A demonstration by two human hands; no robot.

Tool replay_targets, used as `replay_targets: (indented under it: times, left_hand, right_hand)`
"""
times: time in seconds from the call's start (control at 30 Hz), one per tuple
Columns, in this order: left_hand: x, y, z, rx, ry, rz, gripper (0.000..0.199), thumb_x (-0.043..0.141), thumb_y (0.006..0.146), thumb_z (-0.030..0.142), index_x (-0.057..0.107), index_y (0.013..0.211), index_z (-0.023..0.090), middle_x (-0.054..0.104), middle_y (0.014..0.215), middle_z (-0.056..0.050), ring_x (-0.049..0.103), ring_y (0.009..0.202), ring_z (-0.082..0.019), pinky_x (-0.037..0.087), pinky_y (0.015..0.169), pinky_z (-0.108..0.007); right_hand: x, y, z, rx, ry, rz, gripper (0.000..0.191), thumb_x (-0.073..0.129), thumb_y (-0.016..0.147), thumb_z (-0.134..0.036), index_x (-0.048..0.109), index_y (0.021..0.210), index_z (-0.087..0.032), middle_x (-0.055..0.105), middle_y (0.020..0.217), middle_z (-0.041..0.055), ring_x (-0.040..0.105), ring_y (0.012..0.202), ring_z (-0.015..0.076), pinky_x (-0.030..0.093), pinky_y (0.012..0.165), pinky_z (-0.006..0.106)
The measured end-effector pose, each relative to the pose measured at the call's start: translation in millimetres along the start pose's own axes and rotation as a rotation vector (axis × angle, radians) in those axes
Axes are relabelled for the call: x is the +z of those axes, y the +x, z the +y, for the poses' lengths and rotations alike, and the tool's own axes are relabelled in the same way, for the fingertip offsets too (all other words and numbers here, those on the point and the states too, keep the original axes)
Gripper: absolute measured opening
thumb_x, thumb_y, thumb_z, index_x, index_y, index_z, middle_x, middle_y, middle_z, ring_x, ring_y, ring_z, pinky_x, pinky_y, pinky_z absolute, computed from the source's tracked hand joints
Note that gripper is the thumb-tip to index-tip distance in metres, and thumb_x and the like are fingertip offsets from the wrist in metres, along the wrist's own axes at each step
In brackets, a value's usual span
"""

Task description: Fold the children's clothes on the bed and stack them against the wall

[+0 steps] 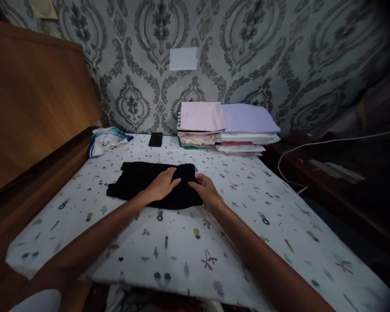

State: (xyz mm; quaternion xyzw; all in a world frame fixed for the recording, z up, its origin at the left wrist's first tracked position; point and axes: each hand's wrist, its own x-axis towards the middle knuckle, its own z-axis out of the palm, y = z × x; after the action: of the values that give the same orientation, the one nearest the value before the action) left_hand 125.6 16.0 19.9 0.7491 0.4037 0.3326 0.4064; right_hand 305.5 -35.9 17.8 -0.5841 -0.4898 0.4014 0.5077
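Note:
A black folded garment (pixel 139 175) lies flat on the white patterned cloth (pixel 182 242) in front of me. Its exact kind does not show. My left hand (pixel 162 184) rests palm down on its middle, fingers stretched out. At the garment's right edge, my right hand (pixel 208 190) grips the fabric, thumb on top and the other fingers partly hidden beside and under it.
Behind the garment stand two stacks of folded cloth, one topped by a pink piece (pixel 201 116), the other by a lilac piece (pixel 248 118). A dark phone (pixel 155 139) and a crumpled white-and-blue garment (pixel 107 141) lie farther left. A wooden panel (pixel 39 99) borders the left; a white cable (pixel 331 141) hangs right.

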Motion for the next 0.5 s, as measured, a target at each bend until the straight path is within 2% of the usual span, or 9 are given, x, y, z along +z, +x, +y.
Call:
replay_targets:
  times: [0.07, 0.17, 0.27, 0.33, 0.4, 0.5]
  left_hand:
    - [-22.6, 1, 4, -0.005, -0.049, 0.070, 0.035, 0.069, 0.081, 0.035, 0.066, 0.114, 0.023, 0.062, 0.136, -0.011, 0.049, 0.134, -0.031, 0.027, 0.119, -0.042]
    - [-74.3, -4, 5, 0.008, 0.084, 0.102, 0.020, 0.066, 0.082, 0.033, 0.071, 0.099, 0.024, 0.072, 0.114, -0.008, 0.060, 0.114, -0.030, 0.038, 0.109, -0.039]
    - [-131.3, -23, -6, -0.026, 0.208, 0.008, 0.016, 0.066, 0.081, 0.037, 0.073, 0.086, 0.023, 0.072, 0.093, -0.006, 0.063, 0.091, -0.026, 0.047, 0.089, -0.032]
    - [-159.8, -39, -19, -0.084, 0.222, -0.079, 0.019, 0.071, 0.077, 0.040, 0.073, 0.086, 0.023, 0.070, 0.090, -0.005, 0.062, 0.084, -0.023, 0.046, 0.077, -0.027]
    - [-176.3, -54, -34, -0.142, 0.231, -0.131, 0.022, 0.075, 0.071, 0.038, 0.073, 0.087, 0.023, 0.069, 0.087, -0.004, 0.060, 0.081, -0.021, 0.045, 0.071, -0.025]
    - [-182.0, -66, -51, -0.151, 0.339, -0.075, 0.020, 0.075, 0.067, 0.031, 0.071, 0.085, 0.024, 0.063, 0.079, -0.001, 0.056, 0.075, -0.020, 0.043, 0.069, -0.026]
  right_hand:
    - [8, 1, -12, 0.044, 0.184, -0.008, 0.029, 0.071, 0.060, -0.038, 0.052, 0.075, -0.023, 0.060, 0.069, -0.0017, 0.055, 0.065, 0.0171, 0.044, 0.059, 0.029]
    - [20, 1, -27, 0.046, 0.254, -0.002, 0.029, 0.074, 0.057, -0.035, 0.055, 0.075, -0.022, 0.062, 0.071, -0.0009, 0.056, 0.066, 0.0165, 0.044, 0.058, 0.027]
    - [27, 1, -32, 0.024, 0.259, -0.003, 0.031, 0.075, 0.056, -0.035, 0.055, 0.076, -0.022, 0.061, 0.073, -0.0010, 0.056, 0.067, 0.0161, 0.044, 0.059, 0.027]
    - [29, 0, -30, 0.019, 0.257, -0.007, 0.032, 0.075, 0.057, -0.036, 0.055, 0.078, -0.022, 0.062, 0.074, -0.0009, 0.057, 0.068, 0.0162, 0.045, 0.060, 0.027]
    - [30, -1, -27, 0.021, 0.258, -0.007, 0.034, 0.076, 0.057, -0.037, 0.056, 0.080, -0.022, 0.063, 0.076, -0.0003, 0.058, 0.069, 0.0166, 0.046, 0.061, 0.028]
    - [29, -2, -27, 0.042, 0.266, -0.006, 0.034, 0.076, 0.058, -0.038, 0.057, 0.081, -0.022, 0.065, 0.078, 0.0006, 0.059, 0.069, 0.0171, 0.047, 0.061, 0.029]
